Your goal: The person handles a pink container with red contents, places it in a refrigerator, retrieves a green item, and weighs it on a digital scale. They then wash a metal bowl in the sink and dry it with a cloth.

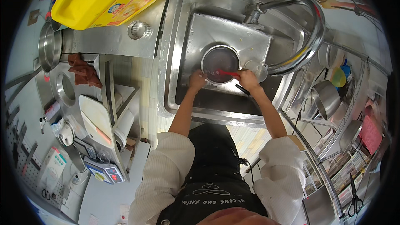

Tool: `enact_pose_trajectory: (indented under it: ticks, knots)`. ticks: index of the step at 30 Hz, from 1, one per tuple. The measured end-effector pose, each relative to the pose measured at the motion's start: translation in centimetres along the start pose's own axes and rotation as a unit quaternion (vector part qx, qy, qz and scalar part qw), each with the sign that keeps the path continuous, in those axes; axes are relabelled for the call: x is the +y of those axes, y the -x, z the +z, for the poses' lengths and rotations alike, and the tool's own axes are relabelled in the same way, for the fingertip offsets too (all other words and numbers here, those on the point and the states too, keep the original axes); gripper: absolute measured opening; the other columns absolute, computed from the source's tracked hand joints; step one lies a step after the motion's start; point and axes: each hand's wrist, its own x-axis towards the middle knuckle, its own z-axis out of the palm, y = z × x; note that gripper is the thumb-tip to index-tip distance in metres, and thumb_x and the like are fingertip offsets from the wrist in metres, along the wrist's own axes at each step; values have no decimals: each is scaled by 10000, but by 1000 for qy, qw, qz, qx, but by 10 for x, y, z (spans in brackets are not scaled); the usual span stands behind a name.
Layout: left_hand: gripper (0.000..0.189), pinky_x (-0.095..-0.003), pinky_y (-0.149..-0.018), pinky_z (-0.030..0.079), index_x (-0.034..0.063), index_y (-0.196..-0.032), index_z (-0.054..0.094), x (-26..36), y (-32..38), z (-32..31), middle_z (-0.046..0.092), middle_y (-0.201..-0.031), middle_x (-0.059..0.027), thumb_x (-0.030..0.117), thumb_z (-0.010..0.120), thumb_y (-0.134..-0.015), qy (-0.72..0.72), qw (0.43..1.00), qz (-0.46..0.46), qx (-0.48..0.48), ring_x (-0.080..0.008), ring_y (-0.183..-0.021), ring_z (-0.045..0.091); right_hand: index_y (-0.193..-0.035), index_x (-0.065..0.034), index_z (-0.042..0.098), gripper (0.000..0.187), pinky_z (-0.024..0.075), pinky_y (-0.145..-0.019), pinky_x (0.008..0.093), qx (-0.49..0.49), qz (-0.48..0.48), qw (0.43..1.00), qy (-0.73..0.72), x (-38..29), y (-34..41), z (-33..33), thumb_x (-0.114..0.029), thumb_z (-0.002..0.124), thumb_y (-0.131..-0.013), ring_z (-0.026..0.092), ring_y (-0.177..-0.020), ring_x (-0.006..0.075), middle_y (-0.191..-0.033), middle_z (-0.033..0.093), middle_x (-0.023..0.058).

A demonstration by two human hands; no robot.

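Observation:
In the stainless steel sink (172,53), a round metal pan (221,57) holding liquid stands on a raised metal surface (206,26). My left hand (197,79) grips the pan's left rim. A red utensil (229,73), its tip inside the pan, is held in my right hand (249,79). The black handle (242,89) sticks out below that hand; whether it belongs to the pan is not plain. Just right of the pan, partly behind my right hand, is a clear plastic cup (261,71).
A curved chrome faucet (318,34) arches over the sink's right side. On the left counter are a yellow plastic jug (103,0) and a small metal cup (137,30). Wire shelving (336,153) with pots flanks the right; a white cutting board (97,122) lies left.

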Motion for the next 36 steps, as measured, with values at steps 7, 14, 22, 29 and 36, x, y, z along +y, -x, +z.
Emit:
enact_pose_trajectory:
  ticks: [7,14,22,29,36]
  knots:
    - [92,-327,-651,625,-14,-830,525,5,-3,-7,568,-851,-87,-2,604,-877,208,975,52,-52,-179,-787,630,-948,-88,695,146,523,-655,472,210,-13,977,32,-9,-33,-22,-202,643,-875,644,-755,391,-863,654,162]
    - [31,-340,-667,621,0,-861,552,16,18,-10,588,-868,-86,-14,575,-876,284,957,31,-43,-203,-783,650,-900,-73,704,102,511,-690,479,109,9,993,-42,-41,42,-21,-154,688,-840,641,-763,384,-809,663,184]
    - [160,-312,-712,635,-120,-979,506,44,64,-31,605,-916,-239,8,504,-882,417,897,-108,-100,-255,-769,664,-1020,-38,642,215,515,-661,394,277,156,929,-191,-77,91,-113,-233,573,-964,658,-725,332,-838,677,173]
    - [153,-144,-523,564,-105,-1006,433,57,113,5,500,-1233,-383,25,359,-974,662,613,-333,-274,-117,-587,590,-1123,-1,490,213,489,-677,259,319,130,738,-580,-36,138,-86,-188,497,-1022,610,-784,121,-938,655,86]
    - [262,-118,-526,556,-86,-1216,389,79,118,6,502,-1224,-350,89,371,-1021,670,623,-338,-220,-100,-663,599,-1040,-74,678,268,502,-785,384,394,-27,909,-135,-5,57,-117,1,645,-784,608,-861,327,-938,620,135]
